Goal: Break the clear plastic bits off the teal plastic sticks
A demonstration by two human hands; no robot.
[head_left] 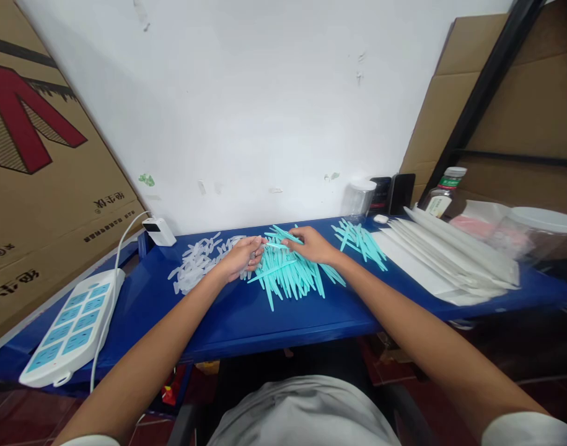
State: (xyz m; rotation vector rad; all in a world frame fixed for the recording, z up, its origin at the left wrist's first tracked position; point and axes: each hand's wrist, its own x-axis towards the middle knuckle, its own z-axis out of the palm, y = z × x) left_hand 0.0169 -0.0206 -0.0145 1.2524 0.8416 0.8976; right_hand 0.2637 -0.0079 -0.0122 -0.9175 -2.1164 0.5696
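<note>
My left hand (241,257) is closed in a pinch at the left end of a slim teal plastic stick (276,246); what sits inside its fingers is too small to make out. The fingers of my right hand (313,244) are closed on the other end of that stick. Just below both hands spreads a pile of similar tapered teal sticks (292,279), lying loosely over one another. To the left, partly behind my left hand, is a heap of small translucent plastic pieces (194,263). A smaller group of teal sticks (361,241) lies beyond my right wrist.
On the blue table (264,328) are a white power strip (74,328), a white box-shaped device (159,231) and a stack of flat white packets (450,254). Clear jars (360,198), a bottle (443,192) and dark phone-like slabs (401,192) stand back right. A cardboard box (55,155) flanks the left.
</note>
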